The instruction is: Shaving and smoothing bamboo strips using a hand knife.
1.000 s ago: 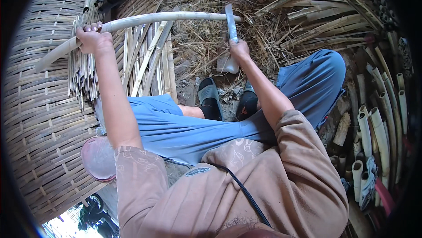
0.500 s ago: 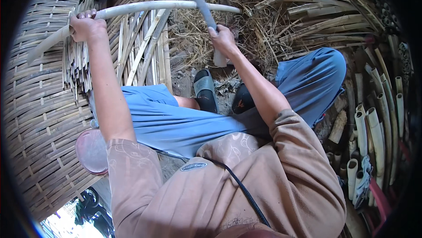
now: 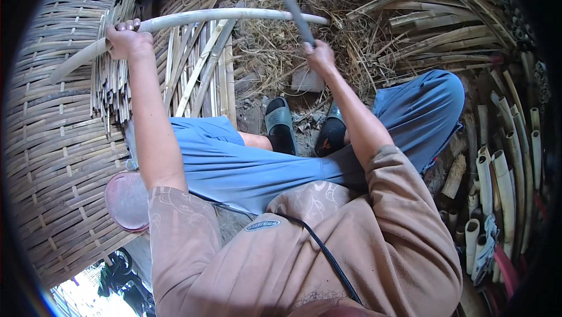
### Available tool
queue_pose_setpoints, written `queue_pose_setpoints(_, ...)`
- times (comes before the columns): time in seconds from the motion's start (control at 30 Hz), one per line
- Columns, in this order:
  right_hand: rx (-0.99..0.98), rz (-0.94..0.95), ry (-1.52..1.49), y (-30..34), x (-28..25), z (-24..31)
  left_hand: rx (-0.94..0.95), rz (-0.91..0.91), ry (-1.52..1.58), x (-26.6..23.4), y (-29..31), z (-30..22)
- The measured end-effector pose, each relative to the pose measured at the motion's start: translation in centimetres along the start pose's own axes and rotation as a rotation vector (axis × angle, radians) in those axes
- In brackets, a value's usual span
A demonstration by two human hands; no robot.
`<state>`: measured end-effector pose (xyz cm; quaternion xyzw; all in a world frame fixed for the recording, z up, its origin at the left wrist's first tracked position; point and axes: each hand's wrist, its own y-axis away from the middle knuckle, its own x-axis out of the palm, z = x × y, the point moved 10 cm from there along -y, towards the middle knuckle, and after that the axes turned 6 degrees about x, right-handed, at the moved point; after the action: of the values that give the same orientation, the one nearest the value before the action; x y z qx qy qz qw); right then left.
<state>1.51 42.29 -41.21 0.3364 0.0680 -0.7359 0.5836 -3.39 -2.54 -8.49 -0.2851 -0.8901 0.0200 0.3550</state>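
Head view: you have two hands raised ahead; your left hand (image 3: 127, 42) is wrapped round one pale curved pole (image 3: 222, 15), which stretches across to the right; your right hand (image 3: 320, 57) is curled about one grey blade (image 3: 297, 15), which overlaps the pole near its right end, contact unclear; two sandals (image 3: 277, 117) show below; one woven panel (image 3: 64, 165) spreads at left

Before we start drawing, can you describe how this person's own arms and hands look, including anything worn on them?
The left hand and right hand are ungloved, and the left forearm and right forearm are uncovered. The left sleeve is short and brown with a pale line pattern; the right sleeve is short, brown and creased, with no pattern visible.
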Motion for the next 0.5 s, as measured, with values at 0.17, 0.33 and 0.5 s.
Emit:
queue_pose_setpoints(0.17, 0.063, 0.291, -0.215, 2.8, 1.0, 3.2, 0.045, 0.003, -0.013, 0.3, 0.4, -0.1)
queue_pose_setpoints(0.33, -0.162, 0.263, -0.242, 5.0, 1.7, 10.9, 0.081, 0.150, 0.078, 2.5, -0.6, 1.4)
queue_pose_setpoints(0.5, 0.011, 0.171, -0.422, 1.9, -1.6, 6.5, -0.053, 0.211, -0.283, -0.6, 5.0, 10.5)
